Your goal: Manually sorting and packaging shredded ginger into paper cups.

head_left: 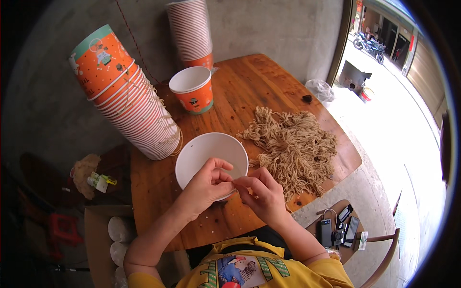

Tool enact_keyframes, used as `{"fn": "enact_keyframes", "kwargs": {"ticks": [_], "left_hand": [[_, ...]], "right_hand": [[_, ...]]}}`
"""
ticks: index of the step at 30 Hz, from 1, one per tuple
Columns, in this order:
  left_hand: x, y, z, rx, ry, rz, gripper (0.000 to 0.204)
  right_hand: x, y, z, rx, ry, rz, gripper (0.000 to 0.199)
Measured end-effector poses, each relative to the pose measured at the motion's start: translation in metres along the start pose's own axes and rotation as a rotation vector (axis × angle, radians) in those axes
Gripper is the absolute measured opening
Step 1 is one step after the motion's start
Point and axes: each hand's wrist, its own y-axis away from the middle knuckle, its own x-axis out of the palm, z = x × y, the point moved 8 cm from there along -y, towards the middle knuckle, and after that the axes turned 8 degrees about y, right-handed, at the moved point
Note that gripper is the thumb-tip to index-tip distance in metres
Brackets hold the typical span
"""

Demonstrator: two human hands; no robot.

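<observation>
A white-lined paper bucket (205, 151) stands on the wooden table in front of me, its open mouth facing up. Over its near right rim, my left hand (210, 186) is closed in a pinch. My right hand (263, 194) meets it there, thumb and forefinger pressed together. Whatever sits between the fingertips is too small to make out. Right of the bucket lies a loose heap of tan strings (297, 149), close to my right hand.
A tall leaning stack of orange paper buckets (139, 110), with strings hanging along it, stands at left. Behind are another orange bucket (197, 98) and a wrapped stack (189, 33). A cardboard box (98, 240) is at lower left; a chair (384, 259) holds small devices at lower right.
</observation>
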Motion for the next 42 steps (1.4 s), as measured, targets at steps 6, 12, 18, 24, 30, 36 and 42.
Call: {"fn": "enact_keyframes", "kwargs": {"ticks": [6,12,18,24,30,36,42], "left_hand": [[0.001,-0.001,0.0,0.055,-0.069,0.025,0.033],[0.01,0.001,-0.003,0.244,-0.299,0.087,0.031],[0.009,0.007,-0.018,0.419,-0.608,-0.047,0.019],[0.009,0.006,-0.024,0.472,-0.669,-0.102,0.007],[0.006,0.007,-0.028,0.443,-0.626,-0.108,0.007],[0.004,0.008,-0.022,0.52,-0.656,-0.134,0.009],[0.011,0.007,-0.018,0.443,-0.655,-0.152,0.007]], "right_hand": [[0.004,-0.002,-0.003,0.037,0.011,0.034,0.019],[0.019,0.007,-0.025,0.319,-0.434,0.077,0.005],[0.034,0.02,-0.044,0.583,-0.775,0.15,0.005],[0.038,0.019,-0.048,0.581,-0.805,0.125,0.009],[0.034,0.018,-0.049,0.577,-0.818,0.098,0.007],[0.028,0.015,-0.043,0.381,-0.633,0.061,0.009],[0.007,0.008,-0.026,0.247,-0.211,0.063,0.021]]}}
